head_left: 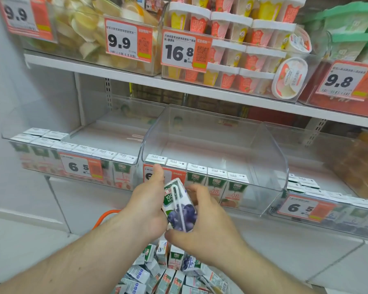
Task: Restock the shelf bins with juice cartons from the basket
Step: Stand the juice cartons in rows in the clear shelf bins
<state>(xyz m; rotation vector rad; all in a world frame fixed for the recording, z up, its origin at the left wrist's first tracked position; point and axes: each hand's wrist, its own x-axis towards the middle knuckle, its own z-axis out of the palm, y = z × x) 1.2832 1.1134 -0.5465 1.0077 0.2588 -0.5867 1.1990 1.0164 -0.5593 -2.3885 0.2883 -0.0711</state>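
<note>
**Blueberry carton held two-handed in front of middle bin**

Shelf (200, 88): three clear bins in a row beyond the fingers. Middle bin (210, 145) sits directly ahead of the fingertips; only a front row of cartons is seen in it, the space behind is bare, so it is judged the restock target. Left bin (51, 145) is up and left of the fingers, right bin (327, 209) to their right, blurred.

Basket (168, 276): below the wrists, loose cartons piled in it; its rim is cut off by the frame edge, only an orange strip (106, 217) behind the left wrist, possibly a handle.

Juice carton (180, 205): tilted, straw side up, clamped between both hands, probably being turned upright to match the row.

Left hand (149, 205): thumb raised, fingers hidden behind the carton. Right hand (206, 217): fingers curled round the carton's right side and base.

Price tag on the middle bin is partly covered by the left thumb.
</note>
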